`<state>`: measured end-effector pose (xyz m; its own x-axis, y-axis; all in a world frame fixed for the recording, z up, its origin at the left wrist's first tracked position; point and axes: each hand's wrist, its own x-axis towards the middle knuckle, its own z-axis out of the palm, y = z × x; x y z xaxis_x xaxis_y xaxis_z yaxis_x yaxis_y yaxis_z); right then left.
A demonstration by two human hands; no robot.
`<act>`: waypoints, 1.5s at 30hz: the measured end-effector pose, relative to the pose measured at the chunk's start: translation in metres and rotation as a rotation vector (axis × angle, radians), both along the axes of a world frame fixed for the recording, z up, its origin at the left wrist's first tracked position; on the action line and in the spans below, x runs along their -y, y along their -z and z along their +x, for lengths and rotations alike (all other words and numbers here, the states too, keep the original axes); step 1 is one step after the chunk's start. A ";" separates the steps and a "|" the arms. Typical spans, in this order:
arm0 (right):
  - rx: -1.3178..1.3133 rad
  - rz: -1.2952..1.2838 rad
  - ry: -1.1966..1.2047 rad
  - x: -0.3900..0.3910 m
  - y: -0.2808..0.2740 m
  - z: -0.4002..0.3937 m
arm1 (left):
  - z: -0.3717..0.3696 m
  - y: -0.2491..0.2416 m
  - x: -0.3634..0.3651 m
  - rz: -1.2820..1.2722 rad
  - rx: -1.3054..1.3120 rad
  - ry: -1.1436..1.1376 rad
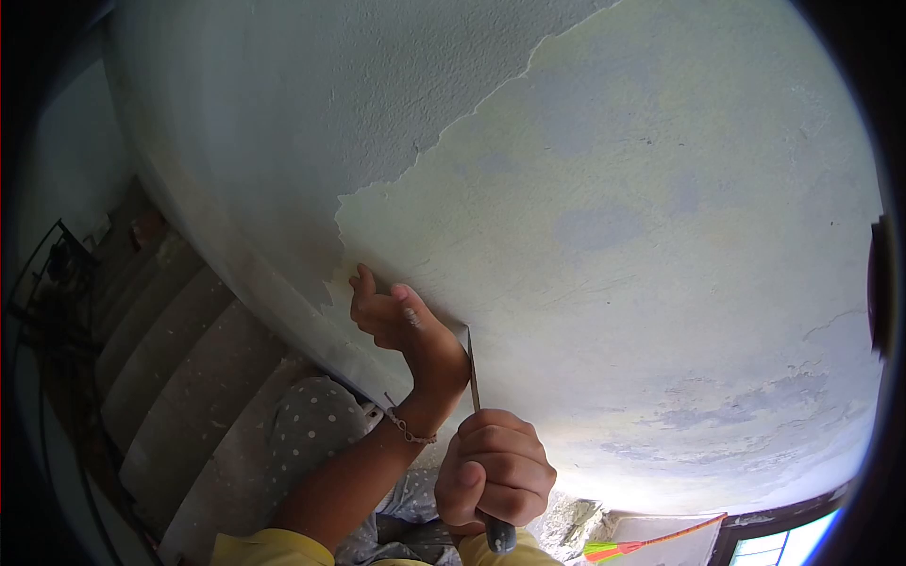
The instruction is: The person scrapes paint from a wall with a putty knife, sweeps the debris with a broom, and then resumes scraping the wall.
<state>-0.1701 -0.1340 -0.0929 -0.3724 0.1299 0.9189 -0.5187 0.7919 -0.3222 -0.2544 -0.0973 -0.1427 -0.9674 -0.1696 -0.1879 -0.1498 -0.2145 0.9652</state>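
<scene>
My right hand is wrapped round the dark handle of a scraper, whose thin blade is seen nearly edge-on. The blade points up, and its tip is at the wall. Left of the blade, my left hand is bent at the wrist against or close to the wall, its fingers loosely curled and its thumb apart from the index finger. I see nothing in it, and a pale smear marks the thumb side. Beyond its fingertips runs the jagged edge of a grey-white paint layer.
Dusty stairs descend at the left, with a dark metal railing beyond. My knee in dotted grey trousers is below the left hand. A bright-coloured broom-like object and a window show at the lower right.
</scene>
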 end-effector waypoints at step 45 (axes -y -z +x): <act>-0.234 -0.278 -0.158 -0.023 0.001 0.002 | 0.007 0.001 -0.002 -0.128 -0.031 0.014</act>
<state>-0.1684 -0.1105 -0.0936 -0.1920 0.3439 0.9192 -0.7125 0.5953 -0.3715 -0.2475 -0.0954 -0.1436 -0.9750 -0.1763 -0.1355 -0.1217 -0.0869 0.9887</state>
